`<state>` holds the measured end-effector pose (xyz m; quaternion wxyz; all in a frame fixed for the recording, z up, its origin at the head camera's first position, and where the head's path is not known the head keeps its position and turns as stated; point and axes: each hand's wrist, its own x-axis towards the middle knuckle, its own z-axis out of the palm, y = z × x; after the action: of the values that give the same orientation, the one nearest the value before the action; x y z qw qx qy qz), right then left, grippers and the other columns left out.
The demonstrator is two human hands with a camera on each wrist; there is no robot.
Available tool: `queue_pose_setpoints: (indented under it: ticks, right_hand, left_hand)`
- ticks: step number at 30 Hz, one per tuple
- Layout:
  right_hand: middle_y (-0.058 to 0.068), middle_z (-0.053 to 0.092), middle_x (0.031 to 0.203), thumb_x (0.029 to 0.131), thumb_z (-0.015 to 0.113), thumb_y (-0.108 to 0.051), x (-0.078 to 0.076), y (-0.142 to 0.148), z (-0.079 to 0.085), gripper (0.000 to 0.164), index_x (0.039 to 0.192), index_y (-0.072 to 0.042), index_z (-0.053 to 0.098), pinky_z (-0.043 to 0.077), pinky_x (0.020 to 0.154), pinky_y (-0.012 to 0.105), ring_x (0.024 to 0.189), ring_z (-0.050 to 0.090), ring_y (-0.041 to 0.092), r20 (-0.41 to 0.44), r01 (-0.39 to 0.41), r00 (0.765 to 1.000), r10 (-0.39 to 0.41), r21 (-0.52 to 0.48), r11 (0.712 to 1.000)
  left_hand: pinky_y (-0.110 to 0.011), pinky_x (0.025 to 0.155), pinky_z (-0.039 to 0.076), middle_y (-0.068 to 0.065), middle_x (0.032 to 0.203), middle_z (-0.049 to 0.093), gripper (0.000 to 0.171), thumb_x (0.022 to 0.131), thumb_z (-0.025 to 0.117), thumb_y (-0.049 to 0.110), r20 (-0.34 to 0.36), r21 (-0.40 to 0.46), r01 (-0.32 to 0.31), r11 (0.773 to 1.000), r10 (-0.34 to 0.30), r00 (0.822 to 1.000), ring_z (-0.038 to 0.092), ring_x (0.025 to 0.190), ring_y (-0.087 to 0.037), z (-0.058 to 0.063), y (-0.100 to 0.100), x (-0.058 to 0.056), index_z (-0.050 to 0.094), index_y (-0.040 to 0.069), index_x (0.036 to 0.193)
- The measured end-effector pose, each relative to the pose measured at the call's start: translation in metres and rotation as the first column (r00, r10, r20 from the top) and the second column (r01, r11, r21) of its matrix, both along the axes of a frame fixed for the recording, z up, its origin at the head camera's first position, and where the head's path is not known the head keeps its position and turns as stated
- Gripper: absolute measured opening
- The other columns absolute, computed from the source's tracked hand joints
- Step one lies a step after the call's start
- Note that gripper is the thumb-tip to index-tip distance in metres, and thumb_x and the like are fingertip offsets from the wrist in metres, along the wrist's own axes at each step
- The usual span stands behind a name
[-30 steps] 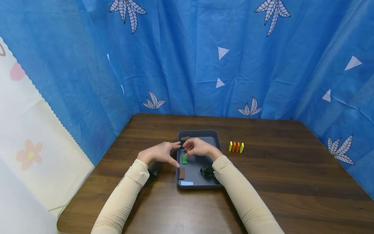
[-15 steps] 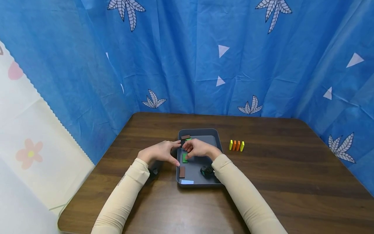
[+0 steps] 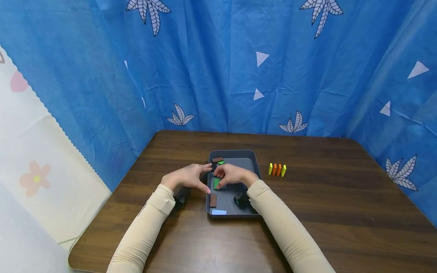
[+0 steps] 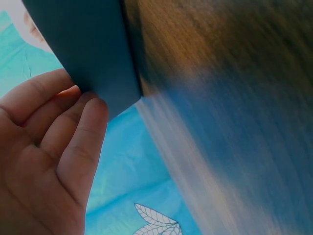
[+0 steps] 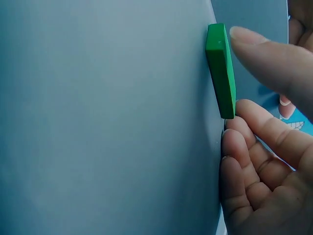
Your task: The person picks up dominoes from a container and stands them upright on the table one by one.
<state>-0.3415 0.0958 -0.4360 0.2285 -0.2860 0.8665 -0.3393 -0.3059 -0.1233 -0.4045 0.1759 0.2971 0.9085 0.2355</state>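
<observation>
The right hand (image 3: 235,175) has shifted slightly; the thin green block (image 5: 222,73) lies lengthwise thumb-to-forefinger, whether pinched, unclear; left hand (image 3: 187,177) spread.

Tabletop (image 3: 222,242) free between sleeves (image 3: 285,223) up to tray (image 3: 243,163). Left hand (image 3: 188,177) bars left wall; right hand (image 3: 233,174) overhangs middle, sleeve crossing near right corner. Blocks (image 3: 274,169) stand right of tray; curtain (image 3: 211,57) behind tabletop.

Dark wood-grain table (image 3: 341,201) with rounded corners, blue curtain (image 3: 211,72) along its far and right sides, white leaf prints (image 3: 321,23) and triangles (image 3: 261,58), cream flower-printed cloth (image 3: 71,197) at left, pale sheen (image 3: 232,235) on near tabletop
</observation>
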Motion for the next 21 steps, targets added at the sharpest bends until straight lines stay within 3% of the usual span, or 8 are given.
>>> queue_pose_setpoints:
  ticks: [21]
  right_hand:
    - [0.004, 0.062, 0.102, 0.079, 0.085, -0.015, 0.0031, -0.0007, 0.0017, 0.045, 0.117, -0.005, 0.063, 0.051, 0.087, 0.030, 0.092, 0.055, 0.017, -0.028, -0.019, 0.999, 0.020, 0.042, 0.999]
  left_hand:
    - [-0.051, 0.116, 0.037, -0.011, 0.164, 0.031, 0.094, 0.080, 0.084, 0.040, 0.011, 0.021, 0.003, 1.000, -0.003, 1.000, 0.034, 0.149, -0.033, -0.0008, 0.0004, 0.0008, 0.040, -0.001, 0.152]
